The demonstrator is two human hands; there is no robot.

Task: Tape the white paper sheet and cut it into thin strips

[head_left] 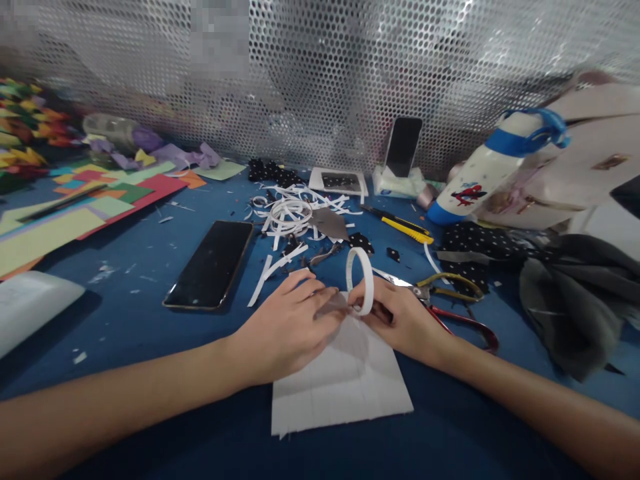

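A narrow white ring [369, 287], like a band of paper or card, stands upright in my right hand [400, 320], pinched at its lower edge between thumb and fingers. My left hand [290, 327] reaches over the upper left part of a white sheet [345, 387], its fingers stretched and loosely bent, tips close to the foot of the ring. Whether those fingertips touch the ring is hard to make out. The sheet lies flat under both hands, with fine lines across it and a slightly ragged lower edge. Scissors [425, 290] lie just beyond my right hand.
White paper strips [290, 213] are heaped ahead, beside a yellow cutter knife [407, 228]. A black phone [213, 263] lies left; another phone [403, 147] stands at the back. A bottle [493, 167] and dark fabric [575, 300] are right, coloured papers [55, 230] left.
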